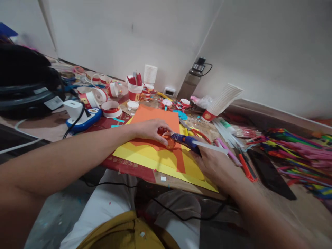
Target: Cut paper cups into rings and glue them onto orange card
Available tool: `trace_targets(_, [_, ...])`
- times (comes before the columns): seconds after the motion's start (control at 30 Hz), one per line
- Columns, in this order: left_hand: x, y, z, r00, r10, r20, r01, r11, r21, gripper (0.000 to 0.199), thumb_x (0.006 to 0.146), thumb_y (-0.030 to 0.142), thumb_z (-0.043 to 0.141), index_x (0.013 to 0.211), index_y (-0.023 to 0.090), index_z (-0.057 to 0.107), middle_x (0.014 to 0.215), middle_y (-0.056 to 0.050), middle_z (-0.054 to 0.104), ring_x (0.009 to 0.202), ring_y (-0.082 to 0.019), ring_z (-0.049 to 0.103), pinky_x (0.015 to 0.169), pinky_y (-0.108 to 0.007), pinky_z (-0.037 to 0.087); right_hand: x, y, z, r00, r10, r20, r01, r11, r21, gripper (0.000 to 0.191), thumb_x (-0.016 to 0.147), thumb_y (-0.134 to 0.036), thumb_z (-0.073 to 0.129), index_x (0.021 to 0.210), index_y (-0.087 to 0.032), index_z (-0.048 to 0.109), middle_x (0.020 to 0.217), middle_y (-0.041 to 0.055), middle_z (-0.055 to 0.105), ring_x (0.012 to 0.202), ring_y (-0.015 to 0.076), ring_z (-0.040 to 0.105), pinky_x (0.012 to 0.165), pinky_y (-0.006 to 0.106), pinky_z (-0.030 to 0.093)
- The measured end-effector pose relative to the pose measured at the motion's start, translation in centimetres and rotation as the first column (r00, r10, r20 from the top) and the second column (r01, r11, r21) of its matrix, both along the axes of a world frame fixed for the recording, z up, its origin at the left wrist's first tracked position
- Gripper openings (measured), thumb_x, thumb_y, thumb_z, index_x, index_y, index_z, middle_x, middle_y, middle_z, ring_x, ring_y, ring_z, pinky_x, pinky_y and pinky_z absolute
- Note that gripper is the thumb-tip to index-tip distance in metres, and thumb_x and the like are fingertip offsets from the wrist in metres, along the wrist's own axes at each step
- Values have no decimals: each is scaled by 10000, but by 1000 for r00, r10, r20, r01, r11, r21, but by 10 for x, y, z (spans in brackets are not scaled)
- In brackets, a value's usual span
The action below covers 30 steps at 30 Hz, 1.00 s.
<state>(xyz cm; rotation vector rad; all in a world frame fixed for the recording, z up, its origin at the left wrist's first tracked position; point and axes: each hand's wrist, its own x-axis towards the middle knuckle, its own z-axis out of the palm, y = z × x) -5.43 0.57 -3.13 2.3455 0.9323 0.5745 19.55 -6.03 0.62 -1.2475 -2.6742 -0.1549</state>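
My left hand (153, 131) is curled round a small orange-red piece (169, 140) above the sheets. In my right hand (207, 155) is a blue glue gun (185, 139), a long white glue stick poking out of its back. The gun's tip points left and meets the small piece, though the exact contact is hard to make out. Beneath both hands lie an orange sheet (155, 116) and a yellow sheet (135, 155), one over the other on the table.
Paper cups (224, 100), a bottle (190, 81) and a cup of tools (135, 90) stand behind. Orange-handled scissors (201, 135), a cutter (247, 167), a phone (269, 173) and pipe cleaners (301, 152) lie right. A power strip (85, 121) sits left; a cable crosses my lap.
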Motion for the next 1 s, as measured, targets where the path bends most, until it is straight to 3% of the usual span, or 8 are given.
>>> trace_targets(0.37, [-1, 6, -8, 1000, -16, 21, 15, 1000, 8, 499, 694, 486, 715, 1106, 207, 673, 941, -37, 645, 800, -157, 556, 698, -250, 377, -13, -15, 16, 989, -49, 140, 60, 996, -73, 265, 868, -73, 358, 1011, -181, 554, 819, 84, 642, 670, 193, 577, 551, 299, 323])
trace_targets(0.7, [-2, 6, -8, 999, -37, 32, 37, 999, 12, 438, 695, 486, 702, 1018, 190, 693, 845, -12, 649, 734, -136, 544, 667, -230, 348, -21, -20, 20, 987, -93, 133, 99, 994, -41, 228, 895, -165, 398, 1021, -191, 587, 828, 120, 656, 757, 253, 590, 674, 355, 376])
trace_targets(0.83, [-2, 7, -9, 998, -43, 38, 42, 999, 30, 404, 688, 482, 703, 965, 188, 690, 829, -10, 638, 717, -131, 528, 661, -232, 336, -23, -21, 16, 963, -22, 270, 31, 999, -30, 266, 872, -101, 377, 957, -186, 615, 801, 135, 653, 849, 290, 594, 711, 379, 396])
trace_targets(1.0, [-2, 6, -8, 997, -65, 45, 64, 998, 29, 357, 696, 490, 691, 843, 165, 667, 745, 6, 595, 671, -122, 506, 631, -232, 326, -27, -17, 12, 968, -72, 242, 81, 996, -28, 250, 905, -127, 373, 1000, -171, 600, 848, 125, 649, 752, 233, 595, 636, 326, 406])
